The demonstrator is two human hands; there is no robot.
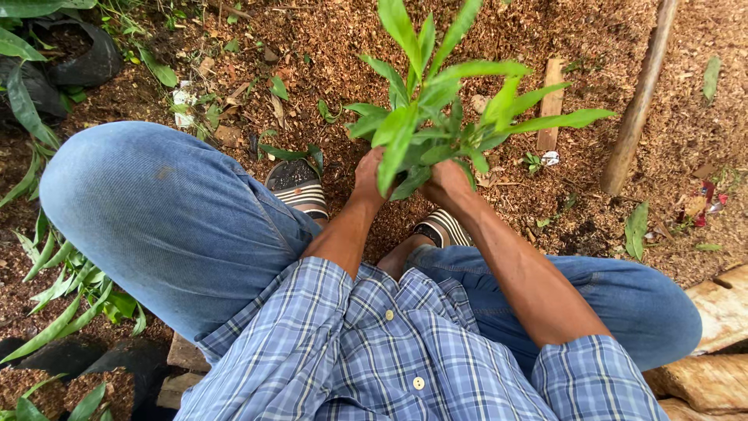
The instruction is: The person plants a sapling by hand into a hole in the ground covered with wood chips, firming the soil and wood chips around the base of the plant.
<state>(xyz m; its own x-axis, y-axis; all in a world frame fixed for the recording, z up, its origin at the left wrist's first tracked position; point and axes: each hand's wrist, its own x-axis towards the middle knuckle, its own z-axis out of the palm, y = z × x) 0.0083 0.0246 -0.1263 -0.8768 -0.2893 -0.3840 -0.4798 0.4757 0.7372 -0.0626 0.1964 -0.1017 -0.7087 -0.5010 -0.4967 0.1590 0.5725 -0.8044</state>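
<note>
Our plaid shirt [374,359] is nearest; left hand [368,175] & right hand [446,185] both grip closed around seedling [436,109] base, over mulch ground [327,47].

Plant base [413,178] hidden behind leaves

Soft, even daylight, bright overall, no hard sun patches. Light seems to come from above; shadows are faint and diffuse, darkest under the knee [156,210] and between the legs near the sandals [296,185]. Plant [436,109] leaves are vivid, a little shiny on the upper faces, no blown glare. Ground [483,31] mulch is sharp and grainy in the centre. Shirt [374,351] at the bottom edge is close to the lens but its plaid stays crisp. Wide-angle stretch shows at the edges: the knee bulges large, the pole [640,97] leans. Top-left corner is dim around the black bag [86,62]. No motion blur seen.
</note>
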